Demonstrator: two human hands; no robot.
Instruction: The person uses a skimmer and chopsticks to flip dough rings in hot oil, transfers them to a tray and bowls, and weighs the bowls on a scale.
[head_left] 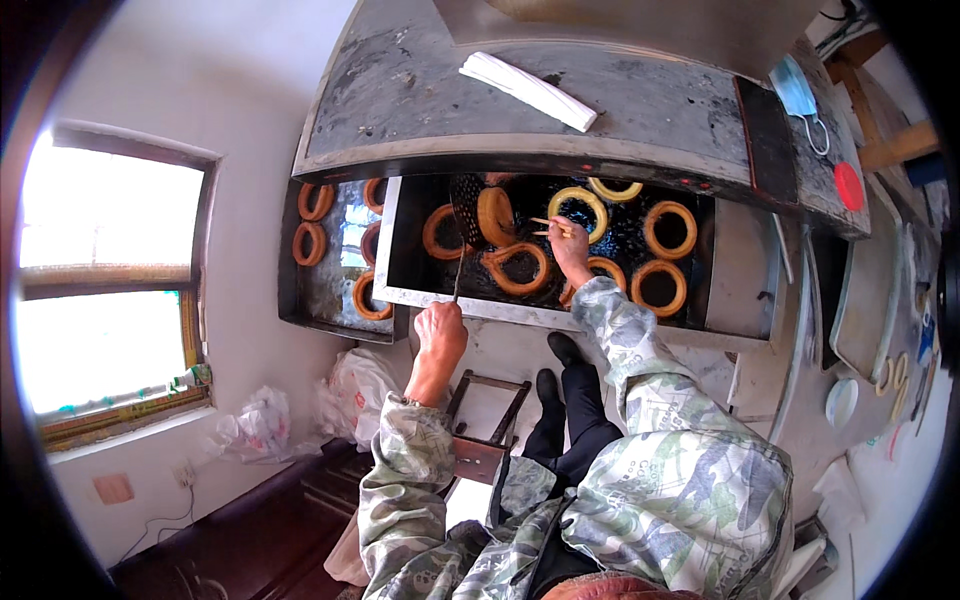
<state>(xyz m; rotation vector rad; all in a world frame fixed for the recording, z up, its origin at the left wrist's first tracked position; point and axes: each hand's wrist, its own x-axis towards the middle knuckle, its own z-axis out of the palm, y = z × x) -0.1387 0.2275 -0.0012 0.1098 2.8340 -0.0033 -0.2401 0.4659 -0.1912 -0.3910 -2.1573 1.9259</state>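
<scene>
My left hand [440,328] is closed round the thin handle of a dark perforated skimmer [466,208], whose head is over a rectangular fryer of dark oil. Against the skimmer leans a golden fried dough ring [495,216], seen tilted. Another browned ring [517,270] floats just below it. Wooden chopsticks [540,222] are gripped in my right hand [568,250], their tips pointing left. Beside that hand lies a paler yellow ring [580,208]. Several more rings, such as a brown one [670,228] on the right, float in the oil.
A metal tray [340,300] holding browned rings adjoins the fryer's left side. Across the fryer, a grey counter [400,110] carries a rolled white sheet [528,90], a blue face mask [793,88] and a red lid [848,186]. Below stands a small wooden stool [490,410].
</scene>
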